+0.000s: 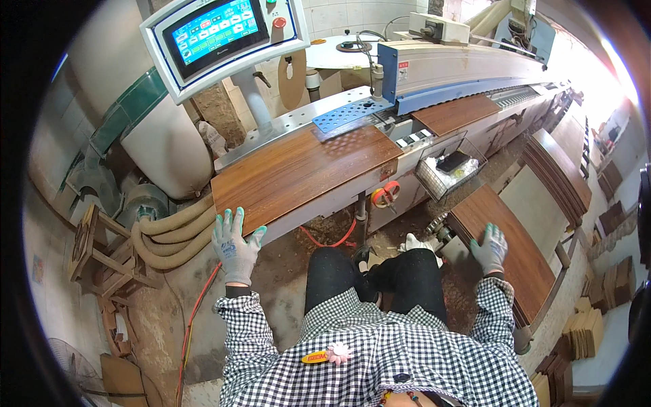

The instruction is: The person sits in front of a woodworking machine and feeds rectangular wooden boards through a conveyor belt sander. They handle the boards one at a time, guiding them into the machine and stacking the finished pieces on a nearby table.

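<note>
My left hand (235, 249), in a grey glove with green fingertips, has its fingers spread at the near left edge of a brown wood-grain board (298, 178). That board lies flat on the machine's infeed table, its far right part under a blue perforated plate (348, 117). On my right, a stack of similar boards (517, 252) sits low beside my knee. My right hand (489, 249), gloved the same way, rests open with fingers apart on the near edge of its top board. A second wood-grain board (456, 114) lies further along the machine, under its long blue-edged beam (468, 74).
A control panel with a lit screen (215, 34) stands at the upper left. Below the machine's edge hang a wire basket (449, 169) and a red handwheel (386, 195). Ribbed hoses (173, 237) and a wooden stool (108, 254) are at left. More boards (557, 173) are stacked at right.
</note>
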`<state>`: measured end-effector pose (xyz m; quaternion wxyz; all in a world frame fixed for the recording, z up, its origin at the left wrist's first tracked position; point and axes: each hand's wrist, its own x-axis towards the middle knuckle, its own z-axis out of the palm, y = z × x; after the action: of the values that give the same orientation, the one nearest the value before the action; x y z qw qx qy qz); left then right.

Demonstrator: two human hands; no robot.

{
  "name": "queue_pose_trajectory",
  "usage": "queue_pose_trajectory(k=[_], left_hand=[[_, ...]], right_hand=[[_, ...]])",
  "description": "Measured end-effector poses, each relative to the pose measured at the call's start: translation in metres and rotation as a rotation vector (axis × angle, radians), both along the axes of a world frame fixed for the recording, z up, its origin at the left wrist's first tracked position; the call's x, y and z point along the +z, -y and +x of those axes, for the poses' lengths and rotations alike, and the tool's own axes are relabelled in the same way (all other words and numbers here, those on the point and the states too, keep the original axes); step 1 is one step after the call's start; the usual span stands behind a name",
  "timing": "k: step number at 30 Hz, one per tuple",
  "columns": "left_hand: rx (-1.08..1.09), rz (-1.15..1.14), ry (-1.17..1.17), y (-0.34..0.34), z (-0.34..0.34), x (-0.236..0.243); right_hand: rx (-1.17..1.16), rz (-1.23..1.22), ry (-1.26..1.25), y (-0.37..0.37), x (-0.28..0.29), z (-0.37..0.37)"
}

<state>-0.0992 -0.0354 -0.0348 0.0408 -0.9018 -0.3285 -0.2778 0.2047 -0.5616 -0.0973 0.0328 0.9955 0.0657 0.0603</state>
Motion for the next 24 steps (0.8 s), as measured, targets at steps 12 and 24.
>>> queue_pose_trajectory(k=[12,24], left_hand=[[0.033,-0.013,-0.016,0.001,0.002,-0.001],[0.031,-0.006,-0.021,0.003,0.001,0.0]], right_hand=[[-0.107,-0.097,-0.01,0.036,-0.047,-0.046],[-0.443,1.804,-0.211,0.065,-0.077,-0.105]])
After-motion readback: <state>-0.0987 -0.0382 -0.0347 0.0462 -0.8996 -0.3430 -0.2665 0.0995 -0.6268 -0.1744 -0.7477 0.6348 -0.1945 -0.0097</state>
